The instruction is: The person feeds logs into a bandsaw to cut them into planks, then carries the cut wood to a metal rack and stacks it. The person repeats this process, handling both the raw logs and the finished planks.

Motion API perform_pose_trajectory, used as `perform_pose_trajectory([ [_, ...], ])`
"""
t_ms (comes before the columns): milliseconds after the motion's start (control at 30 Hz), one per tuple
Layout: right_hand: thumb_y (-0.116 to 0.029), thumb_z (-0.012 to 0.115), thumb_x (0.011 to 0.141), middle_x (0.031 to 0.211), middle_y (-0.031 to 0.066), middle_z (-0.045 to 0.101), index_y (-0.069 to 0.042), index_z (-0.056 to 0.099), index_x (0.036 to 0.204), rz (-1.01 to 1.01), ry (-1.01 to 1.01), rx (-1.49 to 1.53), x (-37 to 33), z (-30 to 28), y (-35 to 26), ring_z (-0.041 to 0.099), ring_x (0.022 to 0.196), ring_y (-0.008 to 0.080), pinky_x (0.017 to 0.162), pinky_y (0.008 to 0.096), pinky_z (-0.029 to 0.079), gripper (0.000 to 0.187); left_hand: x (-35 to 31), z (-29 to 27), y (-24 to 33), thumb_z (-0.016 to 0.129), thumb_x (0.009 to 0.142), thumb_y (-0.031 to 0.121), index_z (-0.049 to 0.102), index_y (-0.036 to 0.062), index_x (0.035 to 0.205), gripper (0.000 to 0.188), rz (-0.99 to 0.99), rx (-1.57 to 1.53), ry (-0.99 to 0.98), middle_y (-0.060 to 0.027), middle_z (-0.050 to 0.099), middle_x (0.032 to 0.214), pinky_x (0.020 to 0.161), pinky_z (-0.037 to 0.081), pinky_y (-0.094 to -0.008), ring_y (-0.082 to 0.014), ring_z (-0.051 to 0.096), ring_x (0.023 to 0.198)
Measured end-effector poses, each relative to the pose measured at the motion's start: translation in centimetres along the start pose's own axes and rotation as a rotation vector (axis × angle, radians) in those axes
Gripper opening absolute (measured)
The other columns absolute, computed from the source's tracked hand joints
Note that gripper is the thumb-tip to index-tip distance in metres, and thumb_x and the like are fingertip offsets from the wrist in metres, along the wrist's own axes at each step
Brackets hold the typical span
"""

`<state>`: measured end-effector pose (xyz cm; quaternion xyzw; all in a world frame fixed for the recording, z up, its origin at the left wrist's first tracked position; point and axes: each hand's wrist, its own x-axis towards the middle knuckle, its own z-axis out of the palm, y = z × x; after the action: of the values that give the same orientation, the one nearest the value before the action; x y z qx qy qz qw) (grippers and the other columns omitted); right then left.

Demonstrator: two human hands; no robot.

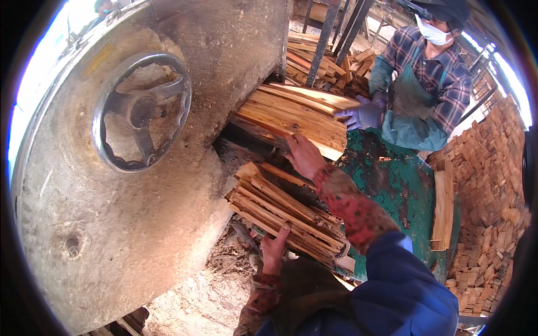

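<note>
A bundle of rough split wood slats (286, 215) lies close in front of me. My left hand (274, 249) grips its near side, thumb on top and the other fingers hidden beneath. Beyond it, a wide stack of wood boards (297, 120) sits against the large machine's opening. My right hand (307, 158) reaches over the bundle, palm down and fingers apart, with its fingertips at the near edge of that stack. A co-worker's purple-gloved hand (364, 113) is at the stack's far right end.
On the left stands a big metal machine housing (179, 235) with a handwheel (140, 109). A worn green table (392, 190) extends right, with a board (443, 207) at its edge. Cut wood pieces (487, 168) are piled at right, more scrap (330, 67) behind. A masked co-worker (420, 84) stands opposite.
</note>
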<state>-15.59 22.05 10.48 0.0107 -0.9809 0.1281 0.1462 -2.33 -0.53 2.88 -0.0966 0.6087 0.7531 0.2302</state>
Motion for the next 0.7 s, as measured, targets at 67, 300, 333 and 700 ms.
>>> perform_pose_trajectory([
  [67, -0.016, 0.067, 0.082, 0.112, 0.0209, 0.056, 0.000, 0.045, 0.131, 0.063, -0.077, -0.035, 1.7, 2.4, 0.6, 0.056, 0.105, 0.0391, 0.085, 0.0447, 0.049, 0.056, 0.1, -0.3, -0.3, 0.079, 0.081, 0.035, 0.051, -0.0065, 0.128, 0.069, -0.073, 0.005, -0.007, -0.0120, 0.060, 0.119, 0.095, 0.044, -0.0319, -0.0200, 0.056, 0.106],
  [300, -0.016, 0.066, 0.082, 0.106, 0.0193, 0.059, -0.009, 0.051, 0.125, 0.126, -0.143, 0.074, 1.7, 2.8, -0.5, 0.060, 0.095, 0.0404, 0.078, 0.0484, 0.050, 0.046, -0.8, -0.1, 1.3, 0.079, 0.079, 0.038, 0.051, -0.0077, 0.128, 0.073, -0.102, 0.003, 0.009, -0.0138, 0.061, 0.119, 0.095, 0.044, -0.0312, -0.0194, 0.057, 0.106],
  [333, -0.017, 0.066, 0.082, 0.105, 0.0194, 0.059, -0.009, 0.051, 0.124, 0.118, -0.149, 0.092, 1.1, 1.9, -1.0, 0.060, 0.095, 0.0404, 0.078, 0.0484, 0.049, 0.046, -0.8, -0.3, 1.1, 0.079, 0.079, 0.039, 0.053, -0.0084, 0.126, 0.072, -0.105, -0.005, 0.006, -0.0139, 0.062, 0.117, 0.093, 0.045, -0.0313, -0.0196, 0.058, 0.104],
  [700, -0.015, 0.072, 0.080, 0.092, 0.0174, 0.066, 0.001, 0.063, 0.112, 0.385, -0.172, 0.526, -17.1, -11.1, 1.0, 0.066, 0.082, 0.0279, 0.075, 0.0360, 0.051, 0.037, -0.6, -0.2, 0.7, 0.081, 0.078, 0.036, 0.055, -0.0086, 0.124, 0.069, -0.099, -0.009, 0.042, -0.0136, 0.064, 0.114, 0.091, 0.046, -0.0311, -0.0186, 0.059, 0.102],
])
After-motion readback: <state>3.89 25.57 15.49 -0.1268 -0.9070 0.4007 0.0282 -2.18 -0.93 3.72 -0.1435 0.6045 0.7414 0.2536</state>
